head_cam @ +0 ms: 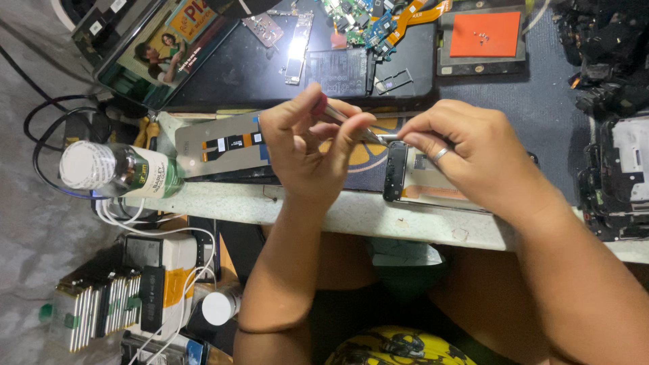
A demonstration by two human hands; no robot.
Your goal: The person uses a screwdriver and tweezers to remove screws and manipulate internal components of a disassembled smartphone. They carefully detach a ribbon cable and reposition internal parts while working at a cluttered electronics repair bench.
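Observation:
My left hand (307, 145) grips a thin metal tool with a red handle (319, 105), its tip pointing right toward my right fingertips. My right hand (466, 152), a ring on one finger, pinches a small silver part at the top of a black camera-frame piece (395, 170) on an opened phone body (433, 182). That phone lies on a dark work mat (541, 108) at the front edge of the bench. A grey phone screen panel with orange flex cables (223, 145) lies just left of my left hand.
A clear bottle with a white cap (115, 169) lies on its side at the bench's left end. Farther back are a disassembled phone with circuit boards (358, 40), an orange pad holding screws (485, 34) and phone parts at right (618, 169). Batteries and white cables (115, 297) sit below.

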